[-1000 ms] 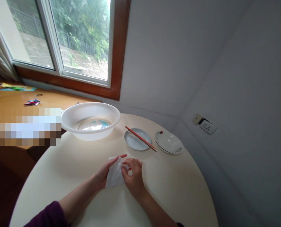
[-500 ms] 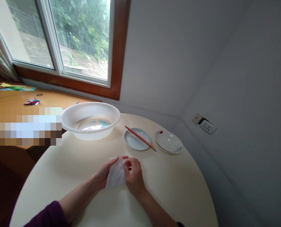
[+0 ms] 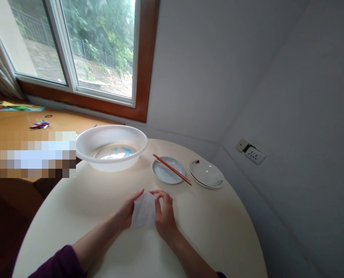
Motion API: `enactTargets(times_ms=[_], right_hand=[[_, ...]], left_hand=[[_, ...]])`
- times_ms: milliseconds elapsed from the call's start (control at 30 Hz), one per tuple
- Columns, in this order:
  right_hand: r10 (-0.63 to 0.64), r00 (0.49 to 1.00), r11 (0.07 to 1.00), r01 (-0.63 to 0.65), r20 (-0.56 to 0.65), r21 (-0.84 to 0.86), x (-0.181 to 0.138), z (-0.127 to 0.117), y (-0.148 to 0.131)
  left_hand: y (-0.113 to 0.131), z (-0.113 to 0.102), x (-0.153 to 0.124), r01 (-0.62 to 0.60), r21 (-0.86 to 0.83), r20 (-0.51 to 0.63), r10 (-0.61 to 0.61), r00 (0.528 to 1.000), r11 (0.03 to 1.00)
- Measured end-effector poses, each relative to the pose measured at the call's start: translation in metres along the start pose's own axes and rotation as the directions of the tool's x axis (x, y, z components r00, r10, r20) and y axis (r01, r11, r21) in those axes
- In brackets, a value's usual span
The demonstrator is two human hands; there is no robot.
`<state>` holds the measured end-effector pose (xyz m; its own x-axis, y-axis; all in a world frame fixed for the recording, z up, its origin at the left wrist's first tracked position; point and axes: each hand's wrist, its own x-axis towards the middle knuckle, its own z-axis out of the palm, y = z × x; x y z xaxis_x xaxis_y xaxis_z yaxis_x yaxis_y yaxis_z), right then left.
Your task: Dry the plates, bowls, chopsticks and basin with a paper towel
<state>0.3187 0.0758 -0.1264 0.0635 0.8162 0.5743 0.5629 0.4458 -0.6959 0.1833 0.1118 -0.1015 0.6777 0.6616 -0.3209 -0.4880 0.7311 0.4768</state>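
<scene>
A white tissue point(image 3: 144, 211) is held just above the round cream table point(image 3: 218, 231), between both hands. My left hand point(image 3: 127, 211) grips its left edge with the thumb on top. My right hand point(image 3: 164, 214) holds the right edge, fingers curled round it. A purple sleeve covers my left forearm at the bottom edge.
Behind the hands stands a large white plastic basin point(image 3: 110, 146) with a little water. To its right lie a small bluish plate point(image 3: 167, 172) with red chopsticks point(image 3: 172, 170) across it, and stacked white plates point(image 3: 206, 174). An orange desk point(image 3: 21, 123) and a window are at the left.
The tissue has been spread flatter and wider between the hands. My right hand's fingers shifted from the tissue's top to its right edge. The dishes have not moved.
</scene>
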Motion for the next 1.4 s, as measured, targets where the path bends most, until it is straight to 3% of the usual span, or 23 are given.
enactTargets(times_ms=[233, 467, 733, 900, 1133, 1267, 1400], right_hand=[[0.009, 0.999, 1.0, -0.009, -0.033, -0.004, 0.001, 0.0, 0.004], [-0.014, 0.995, 0.999, 0.009, -0.097, -0.053, 0.001, 0.002, 0.011], [-0.032, 0.996, 0.999, 0.03, -0.081, -0.032, 0.001, 0.001, 0.01], [-0.043, 0.998, 0.997, 0.046, -0.05, 0.059, -0.003, -0.002, 0.003], [-0.064, 0.998, 0.987, 0.059, 0.028, 0.15, -0.012, -0.003, 0.006], [-0.086, 0.996, 0.985, 0.08, 0.034, 0.15, -0.011, -0.003, 0.007], [-0.111, 0.994, 0.986, 0.109, 0.012, 0.129, -0.009, -0.006, 0.005]], left_hand=[[0.0, 0.0, -0.002, -0.061, 0.02, -0.013, 0.061, 0.998, 0.998], [-0.001, -0.001, -0.001, 0.028, 0.006, 0.066, -0.028, 0.997, 1.0], [-0.001, -0.003, 0.001, 0.002, 0.068, 0.067, -0.007, 0.998, 0.998], [0.003, -0.004, 0.002, -0.071, 0.062, 0.004, 0.071, 0.997, 0.996], [0.01, -0.007, 0.008, -0.189, 0.094, -0.191, 0.204, 0.96, 0.978], [0.015, -0.013, 0.009, -0.291, 0.257, -0.185, 0.343, 0.921, 0.921], [0.021, -0.022, 0.009, -0.284, 0.384, -0.19, 0.376, 0.907, 0.879]])
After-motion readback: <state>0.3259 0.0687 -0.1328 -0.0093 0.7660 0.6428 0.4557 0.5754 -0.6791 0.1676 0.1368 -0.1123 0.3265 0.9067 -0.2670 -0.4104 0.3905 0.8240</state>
